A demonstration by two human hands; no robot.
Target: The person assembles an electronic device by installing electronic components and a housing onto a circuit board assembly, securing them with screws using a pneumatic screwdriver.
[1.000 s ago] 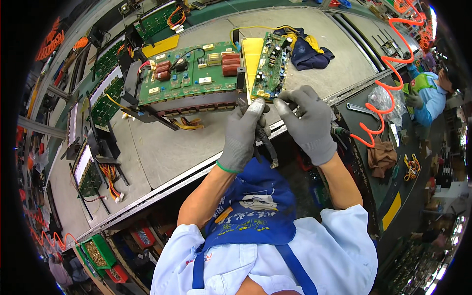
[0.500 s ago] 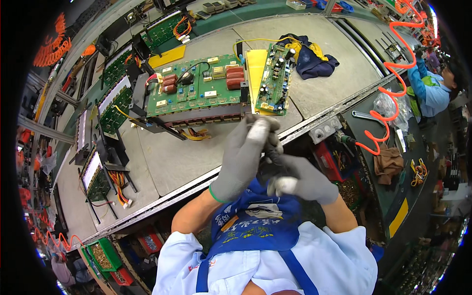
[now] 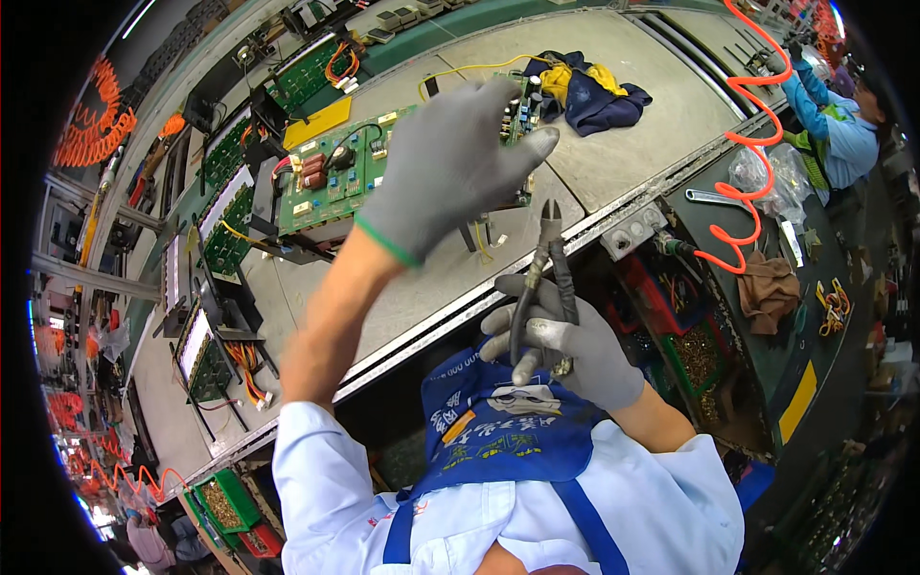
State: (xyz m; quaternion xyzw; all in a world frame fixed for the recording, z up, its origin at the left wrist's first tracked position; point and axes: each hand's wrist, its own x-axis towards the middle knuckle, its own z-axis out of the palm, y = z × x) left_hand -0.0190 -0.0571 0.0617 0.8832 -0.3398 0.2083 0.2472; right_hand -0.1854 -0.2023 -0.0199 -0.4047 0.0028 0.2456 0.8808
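My left hand (image 3: 446,158), in a grey glove with a green cuff, is stretched over a large green circuit board (image 3: 321,196). Its thumb stands apart from the fingers, and nothing shows between them. The hand covers most of a smaller circuit board (image 3: 527,107), whose edge shows beyond the fingertips; whether they touch it I cannot tell. In front of my apron, my gloved right hand (image 3: 585,350) is closed around dark-handled diagonal cutters (image 3: 550,235), the jaws pointing away from me.
Past the boards, a navy and yellow cloth (image 3: 599,101) lies on the grey workbench (image 3: 575,172). An orange coiled hose (image 3: 757,144) hangs at the right. More boards on black frames (image 3: 206,355) stand at the left. Parts bins (image 3: 700,355) sit below the bench edge. A co-worker (image 3: 843,134) is at far right.
My hands have moved apart. The left went up and away over the boards, hiding the smaller one. The right turned, and the cutters in it came into plain view.
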